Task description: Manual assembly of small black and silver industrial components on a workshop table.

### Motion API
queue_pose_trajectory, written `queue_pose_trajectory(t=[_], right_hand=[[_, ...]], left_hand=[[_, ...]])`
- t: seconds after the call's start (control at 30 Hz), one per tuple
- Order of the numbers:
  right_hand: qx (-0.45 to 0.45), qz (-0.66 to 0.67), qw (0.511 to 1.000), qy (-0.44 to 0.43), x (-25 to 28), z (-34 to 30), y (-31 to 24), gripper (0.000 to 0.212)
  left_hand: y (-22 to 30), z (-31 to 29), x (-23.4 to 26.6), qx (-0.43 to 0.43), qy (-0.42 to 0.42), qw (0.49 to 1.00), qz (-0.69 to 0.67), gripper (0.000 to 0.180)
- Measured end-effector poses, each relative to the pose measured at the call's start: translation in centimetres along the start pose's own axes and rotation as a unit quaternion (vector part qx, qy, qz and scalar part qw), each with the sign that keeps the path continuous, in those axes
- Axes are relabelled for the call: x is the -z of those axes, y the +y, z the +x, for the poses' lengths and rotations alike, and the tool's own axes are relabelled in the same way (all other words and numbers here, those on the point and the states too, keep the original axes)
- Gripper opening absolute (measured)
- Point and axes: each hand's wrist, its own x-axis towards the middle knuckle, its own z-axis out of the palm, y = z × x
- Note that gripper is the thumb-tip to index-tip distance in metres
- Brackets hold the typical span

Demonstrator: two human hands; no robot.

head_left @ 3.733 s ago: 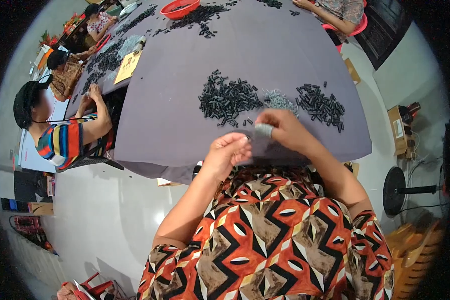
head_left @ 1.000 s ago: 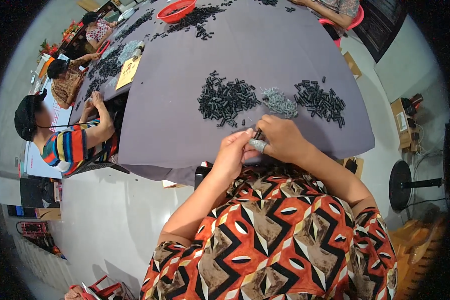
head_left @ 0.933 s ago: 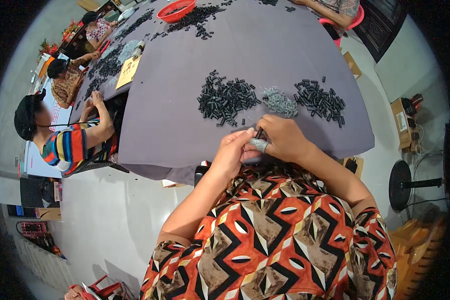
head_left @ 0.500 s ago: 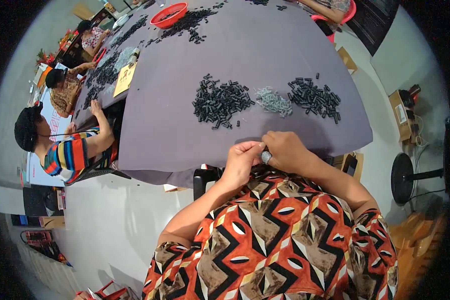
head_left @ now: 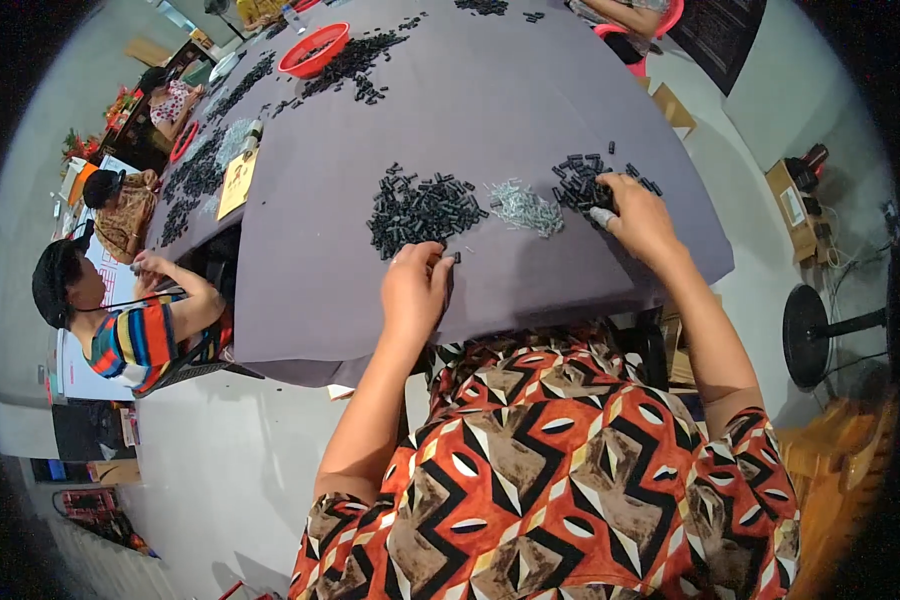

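On a grey-purple table (head_left: 530, 110) lie three small heaps in a row: black cylindrical parts (head_left: 418, 208) at left, pale grey parts (head_left: 525, 206) in the middle, black parts (head_left: 585, 182) at right. My left hand (head_left: 417, 290) rests at the near edge of the left heap, fingers curled over a few black pieces. My right hand (head_left: 638, 218) lies on the right heap, a pale band on one fingertip, fingers bent into the pieces. Whether either hand grips a piece is hidden.
A red bowl (head_left: 315, 48) and more scattered black parts (head_left: 205, 170) sit at the far left of the table, with a yellow card (head_left: 236, 182). A person in a striped shirt (head_left: 135, 325) and others work along the left side. A black stand (head_left: 828, 330) is on the floor at right.
My hands, held together near my body at the table edge, have parted. The left went to the left black heap, the right reached out to the right black heap.
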Motion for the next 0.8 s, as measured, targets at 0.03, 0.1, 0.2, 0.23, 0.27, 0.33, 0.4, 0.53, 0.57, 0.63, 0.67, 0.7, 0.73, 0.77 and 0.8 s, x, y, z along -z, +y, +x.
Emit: queue_pose_trajectory(t=[0.03, 0.1, 0.2, 0.23, 0.27, 0.33, 0.4, 0.53, 0.57, 0.63, 0.67, 0.7, 0.73, 0.77, 0.8], right_hand=[[0.015, -0.002, 0.999, 0.039, 0.1, -0.1, -0.3, 0.029], [0.037, 0.005, 0.997, 0.073, 0.1, -0.2, -1.7, 0.027], [0.136, 0.087, 0.987, 0.019, -2.6, -0.3, -3.4, 0.02], [0.152, 0.095, 0.984, 0.01, -3.4, -0.2, -4.2, 0.019], [0.172, 0.104, 0.98, 0.002, -4.0, -0.1, -5.2, 0.017], [0.171, 0.084, 0.982, -0.009, -4.9, 0.1, -6.6, 0.019], [0.201, 0.013, 0.979, 0.045, -6.5, 0.4, -6.7, 0.018], [0.222, 0.01, 0.975, 0.011, -6.4, -0.5, -6.7, 0.022], [0.238, 0.051, 0.97, 0.005, -6.3, -0.7, -6.4, 0.025], [0.253, 0.091, 0.963, -0.001, -6.1, -1.2, -6.2, 0.027], [0.243, 0.106, 0.964, 0.023, -6.0, -1.4, -6.2, 0.03], [0.232, 0.121, 0.964, 0.048, -5.9, -1.5, -6.2, 0.032], [0.231, 0.121, 0.964, 0.049, -5.8, -1.7, -6.3, 0.032], [0.23, 0.104, 0.967, 0.03, -5.6, -1.8, -6.6, 0.033], [0.23, 0.087, 0.969, 0.012, -5.4, -1.9, -6.7, 0.033]], left_hand=[[-0.1, 0.1, -0.1, -0.037, 0.0, 0.998, 0.053, 0.017], [-0.4, 0.1, -0.4, -0.093, 0.004, 0.99, 0.109, 0.016], [-0.2, -0.1, -0.7, -0.09, 0.001, 0.991, 0.104, 0.014], [-0.2, -0.1, -0.8, -0.09, 0.0, 0.991, 0.102, 0.014], [-0.2, -0.2, -0.8, -0.092, 0.002, 0.992, 0.09, 0.014], [-0.3, -0.3, -0.7, -0.093, 0.006, 0.992, 0.079, 0.014], [-0.2, -0.6, -0.4, -0.104, 0.022, 0.992, 0.071, 0.015], [-0.2, -0.9, -0.3, -0.118, 0.045, 0.99, 0.065, 0.017], [-0.2, -0.8, -0.5, -0.115, 0.046, 0.99, 0.064, 0.017], [0.0, -0.6, -0.9, -0.133, 0.024, 0.987, 0.085, 0.019], [0.1, -0.5, -1.1, -0.132, 0.011, 0.985, 0.11, 0.017], [0.2, -0.3, -1.2, -0.133, 0.011, 0.985, 0.11, 0.017], [0.4, -0.2, -1.1, -0.13, -0.001, 0.985, 0.117, 0.017], [0.6, -0.1, -1.1, -0.127, -0.014, 0.984, 0.124, 0.016], [0.5, 0.0, -1.1, -0.128, -0.015, 0.984, 0.125, 0.016]])
